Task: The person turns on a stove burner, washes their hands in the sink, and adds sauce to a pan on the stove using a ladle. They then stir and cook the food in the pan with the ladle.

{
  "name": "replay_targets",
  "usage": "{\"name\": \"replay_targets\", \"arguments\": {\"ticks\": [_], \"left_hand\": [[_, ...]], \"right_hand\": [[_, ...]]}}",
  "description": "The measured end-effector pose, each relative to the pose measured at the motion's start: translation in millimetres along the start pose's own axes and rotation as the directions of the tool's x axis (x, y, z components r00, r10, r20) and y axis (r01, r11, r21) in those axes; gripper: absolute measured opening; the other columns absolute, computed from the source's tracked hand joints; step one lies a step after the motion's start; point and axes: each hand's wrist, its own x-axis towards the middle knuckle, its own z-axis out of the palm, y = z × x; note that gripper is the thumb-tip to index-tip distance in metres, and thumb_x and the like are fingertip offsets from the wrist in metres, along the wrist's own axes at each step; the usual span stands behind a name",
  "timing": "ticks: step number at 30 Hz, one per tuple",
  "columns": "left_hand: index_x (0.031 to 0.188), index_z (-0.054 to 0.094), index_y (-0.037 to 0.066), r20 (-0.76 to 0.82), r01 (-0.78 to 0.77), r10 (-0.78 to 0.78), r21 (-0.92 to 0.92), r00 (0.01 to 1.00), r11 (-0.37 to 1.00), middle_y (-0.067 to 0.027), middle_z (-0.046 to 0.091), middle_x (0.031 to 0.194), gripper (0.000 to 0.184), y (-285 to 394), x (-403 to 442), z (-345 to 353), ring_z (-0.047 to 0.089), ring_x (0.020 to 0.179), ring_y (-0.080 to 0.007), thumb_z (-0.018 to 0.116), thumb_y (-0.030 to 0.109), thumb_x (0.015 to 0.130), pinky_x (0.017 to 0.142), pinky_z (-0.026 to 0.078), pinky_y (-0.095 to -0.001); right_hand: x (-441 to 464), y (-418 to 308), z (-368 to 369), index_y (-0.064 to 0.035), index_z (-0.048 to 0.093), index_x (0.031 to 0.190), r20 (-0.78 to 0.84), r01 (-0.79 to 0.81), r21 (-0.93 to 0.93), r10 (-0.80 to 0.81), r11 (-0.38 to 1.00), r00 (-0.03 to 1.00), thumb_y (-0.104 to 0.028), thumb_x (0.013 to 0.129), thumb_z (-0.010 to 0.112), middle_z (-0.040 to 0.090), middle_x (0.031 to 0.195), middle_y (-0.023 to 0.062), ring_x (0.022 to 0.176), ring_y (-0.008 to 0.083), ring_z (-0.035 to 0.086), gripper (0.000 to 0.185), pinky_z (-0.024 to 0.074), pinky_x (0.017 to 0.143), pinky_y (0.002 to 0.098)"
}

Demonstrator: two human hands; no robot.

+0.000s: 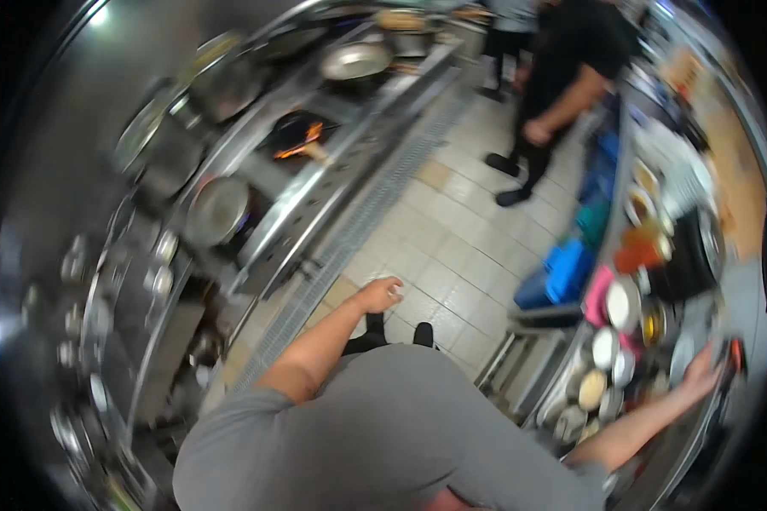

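My left hand [379, 295] hangs over the tiled floor in front of my body, its fingers loosely curled and a little apart, holding nothing that I can see. My right hand [701, 375] reaches out over the far right side of the counter. Motion blur smears its fingers, and I cannot tell whether they touch anything. Close to it are a pale dish [683, 351] and a red-and-black object [735, 356] whose kind is unclear. Several round containers [592, 389] of food stand left of my right forearm.
A stove along the left carries a pan with flames [296, 136], a pot [219, 209] and a wide pan [355, 61]. A co-worker in black [562, 94] stands in the aisle ahead, another person behind. Blue bins [568, 270] jut out beneath the right counter.
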Motion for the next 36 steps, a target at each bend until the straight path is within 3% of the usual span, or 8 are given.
{"name": "replay_targets", "arguments": {"ticks": [4,5,11,21,28,30,32,36], "left_hand": [[0.114,0.065,0.002,-0.086,0.202,-0.199,0.027,0.976,0.979,-0.0206,0.067,0.111,0.041,-73,-87,0,0.063,0.106,-0.0367,0.064,0.03,0.085,0.094,0.049,-0.0414],[0.113,0.066,0.001,-0.113,0.259,-0.247,0.106,0.962,0.96,-0.0219,0.067,0.112,0.042,-117,-110,9,0.062,0.108,-0.0373,0.062,0.032,0.084,0.096,0.048,-0.0412],[0.108,0.07,0.0,-0.307,0.732,-0.736,-0.152,0.604,0.664,-0.0251,0.065,0.115,0.048,-253,-302,1,0.058,0.116,-0.0386,0.06,0.037,0.081,0.1,0.046,-0.0418],[0.111,0.069,0.002,-0.261,0.592,-0.913,-0.697,0.314,0.403,-0.0219,0.065,0.117,0.049,-368,-496,91,0.061,0.11,-0.0368,0.061,0.043,0.085,0.101,0.045,-0.0415],[0.115,0.065,0.0,0.155,0.464,-0.987,-0.877,0.03,-0.124,-0.0212,0.066,0.115,0.044,-380,-661,105,0.066,0.1,-0.031,0.067,0.032,0.085,0.082,0.055,-0.0403],[0.112,0.064,0.002,-0.27,0.532,-0.945,-0.781,0.185,0.327,-0.0156,0.067,0.099,0.035,-471,-722,196,0.067,0.075,-0.0234,0.064,0.028,0.088,0.06,0.054,-0.0374],[0.11,0.063,0.006,0.186,-0.176,-0.97,-0.972,-0.155,-0.158,-0.0082,0.061,0.085,0.028,-399,-720,112,0.061,0.061,-0.0178,0.061,0.026,0.091,0.048,0.047,-0.032],[0.111,0.062,0.008,0.072,-0.253,-0.994,-0.966,-0.087,-0.048,-0.0043,0.056,0.078,0.025,-452,-736,170,0.06,0.062,-0.0179,0.059,0.025,0.093,0.048,0.045,-0.0295]], "right_hand": [[-111,259,-66,-0.0068,0.063,0.099,0.366,-0.835,-0.015,0.78,0.549,0.507,-0.035,0.095,0.06,0.066,0.084,0.008,0.068,0.0131,0.062,0.028,0.0539,0.058,0.0233],[-187,340,-38,-0.0079,0.062,0.092,-0.137,-0.652,-0.251,0.64,0.716,0.756,-0.034,0.095,0.061,0.064,0.076,0.0056,0.059,0.013,0.058,0.026,0.051,0.053,0.0236],[-467,549,117,-0.0035,0.059,0.116,-0.285,-0.587,-0.789,0.955,-0.181,0.088,-0.028,0.101,0.052,0.065,0.097,0.0129,0.072,0.0172,0.064,0.03,0.0531,0.057,0.0286],[-620,700,380,-0.0012,0.057,0.114,0.268,-0.17,-0.959,0.923,0.228,-0.276,-0.025,0.106,0.038,0.066,0.069,0.013,0.038,0.0156,0.044,0.031,0.0511,0.048,0.0342],[-876,760,474,-0.0099,0.047,0.128,0.41,-0.44,-0.885,0.697,0.15,-0.588,-0.007,0.099,0.05,0.057,0.126,0.0159,0.121,0.0329,0.057,0.03,0.0505,0.097,0.0429],[-940,778,479,-0.0082,0.049,0.128,0.31,-0.291,-0.948,0.6,0.132,-0.737,-0.018,0.101,0.052,0.058,0.122,0.0143,0.109,0.0277,0.064,0.029,0.0544,0.089,0.0383],[-987,784,493,-0.0062,0.048,0.13,0.109,-0.045,-0.99,0.532,0.133,-0.839,-0.025,0.102,0.051,0.058,0.12,0.0145,0.103,0.0266,0.066,0.033,0.0568,0.081,0.0352],[-1045,830,529,-0.0023,0.045,0.134,0.048,-0.073,-0.996,0.41,-0.045,-0.911,-0.037,0.102,0.049,0.057,0.122,0.0169,0.101,0.0271,0.066,0.047,0.058,0.078,0.0371]]}}
